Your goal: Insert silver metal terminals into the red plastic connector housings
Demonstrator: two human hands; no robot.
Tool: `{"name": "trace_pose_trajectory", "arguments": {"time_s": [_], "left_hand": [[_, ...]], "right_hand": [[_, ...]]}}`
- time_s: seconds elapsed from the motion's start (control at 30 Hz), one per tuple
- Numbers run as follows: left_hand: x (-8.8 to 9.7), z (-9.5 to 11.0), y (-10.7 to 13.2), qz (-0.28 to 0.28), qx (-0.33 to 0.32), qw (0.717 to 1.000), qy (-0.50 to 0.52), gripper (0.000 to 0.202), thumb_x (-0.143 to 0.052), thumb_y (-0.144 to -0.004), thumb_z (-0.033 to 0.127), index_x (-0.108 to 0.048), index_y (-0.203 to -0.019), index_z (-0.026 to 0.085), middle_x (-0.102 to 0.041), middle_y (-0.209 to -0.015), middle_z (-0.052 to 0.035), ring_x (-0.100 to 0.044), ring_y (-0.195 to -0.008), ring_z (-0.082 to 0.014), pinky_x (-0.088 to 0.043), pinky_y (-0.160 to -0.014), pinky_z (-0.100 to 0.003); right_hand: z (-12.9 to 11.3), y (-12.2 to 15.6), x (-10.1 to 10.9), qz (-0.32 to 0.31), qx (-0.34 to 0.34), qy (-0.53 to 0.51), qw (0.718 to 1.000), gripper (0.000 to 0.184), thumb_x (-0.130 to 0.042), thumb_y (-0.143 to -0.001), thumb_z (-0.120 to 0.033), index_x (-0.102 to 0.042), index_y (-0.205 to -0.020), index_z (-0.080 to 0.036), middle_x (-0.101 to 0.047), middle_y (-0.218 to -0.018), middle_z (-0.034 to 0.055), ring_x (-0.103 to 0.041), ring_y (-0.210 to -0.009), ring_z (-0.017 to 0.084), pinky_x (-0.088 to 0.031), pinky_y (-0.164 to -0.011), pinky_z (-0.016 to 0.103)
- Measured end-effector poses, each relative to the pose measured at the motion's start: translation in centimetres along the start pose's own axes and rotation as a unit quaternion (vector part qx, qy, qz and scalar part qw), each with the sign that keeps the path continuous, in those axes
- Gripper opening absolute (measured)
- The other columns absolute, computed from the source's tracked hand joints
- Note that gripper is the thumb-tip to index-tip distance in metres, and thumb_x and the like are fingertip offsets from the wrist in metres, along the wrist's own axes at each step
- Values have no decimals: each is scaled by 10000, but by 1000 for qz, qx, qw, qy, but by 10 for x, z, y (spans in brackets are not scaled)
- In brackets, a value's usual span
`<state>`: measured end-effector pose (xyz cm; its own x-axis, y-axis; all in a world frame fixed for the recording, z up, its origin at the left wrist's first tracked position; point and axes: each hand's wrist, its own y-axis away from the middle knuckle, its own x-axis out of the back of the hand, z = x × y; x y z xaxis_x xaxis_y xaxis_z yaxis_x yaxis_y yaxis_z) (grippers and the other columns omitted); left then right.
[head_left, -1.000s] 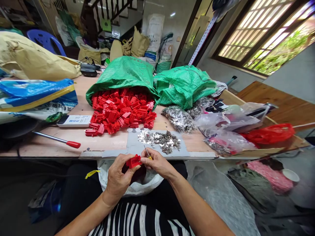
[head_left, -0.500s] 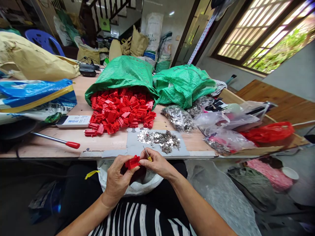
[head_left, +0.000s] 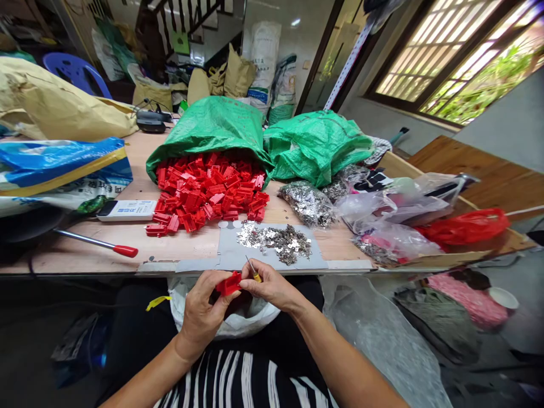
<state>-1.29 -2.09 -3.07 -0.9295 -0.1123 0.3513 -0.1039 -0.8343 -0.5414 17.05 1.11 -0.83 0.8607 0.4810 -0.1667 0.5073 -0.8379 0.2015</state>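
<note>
Between the fingers and thumb of my left hand (head_left: 203,309) is a red plastic housing (head_left: 229,284), held above the open white sack (head_left: 242,324) in my lap. My right hand (head_left: 272,288) grips a small screwdriver (head_left: 256,275) with a yellow handle, its thin shaft pointing up and to the left. The right thumb and forefinger meet the housing's right end; whether they pinch a small part there is hidden. Just beyond my hands, small silvery metal pieces (head_left: 278,242) lie heaped on a grey mat (head_left: 229,252).
Many red housings (head_left: 208,192) spill from a green woven sack (head_left: 221,122). Bagged metal pieces (head_left: 308,204) lie to the right, beside a cardboard box (head_left: 446,258) of plastic bags. A red-tipped lever (head_left: 125,250) juts out at the left, near a white box (head_left: 127,209).
Both hands stay close together at nearly the same place. The housing has tilted and dropped slightly, and the screwdriver has shifted a little down and left.
</note>
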Motion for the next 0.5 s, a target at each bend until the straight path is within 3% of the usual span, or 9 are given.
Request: {"name": "trace_pose_trajectory", "arguments": {"time_s": [0.2, 0.3, 0.4, 0.5], "left_hand": [[0, -5, -2, -12, 35, 999, 19, 217, -659, -827, 238, -612, -1038, 218, -666, -926, -44, -636, -856, -187, -521, -754, -316], [1, -7, -6, -30, 46, 998, 13, 211, -647, -828, 238, -616, -1036, 214, -667, -933, -46, -641, -862, -190, -522, -759, -318], [3, -14, -12, -38, 55, 998, -4, 218, -635, -825, 220, -622, -1043, 214, -671, -950, -48, -643, -885, -197, -521, -783, -329], [4, -24, -19, -50, 48, 997, -16, 256, -614, -827, 196, -620, -1082, 227, -666, -995, -55, -637, -941, -211, -518, -836, -362]], "right_hand": [[4, -1, -3, 22, -4, 22, 1000, 373, -708, -747, -474, -478, -797, -185, -372, -588, -92, -283, -483, 59, -215, -453, 205], [6, -2, 2, 56, 10, 107, 993, 322, -668, -786, -458, -514, -818, -176, -459, -658, -58, -383, -564, 82, -305, -521, 213], [8, -2, 13, 131, 35, 237, 962, 212, -558, -880, -377, -572, -952, -179, -560, -844, 3, -502, -779, 136, -399, -703, 261], [8, 0, 24, 182, 60, 350, 917, 234, -426, -946, -283, -581, -1104, -205, -558, -971, 41, -517, -933, 174, -412, -828, 321]]}}
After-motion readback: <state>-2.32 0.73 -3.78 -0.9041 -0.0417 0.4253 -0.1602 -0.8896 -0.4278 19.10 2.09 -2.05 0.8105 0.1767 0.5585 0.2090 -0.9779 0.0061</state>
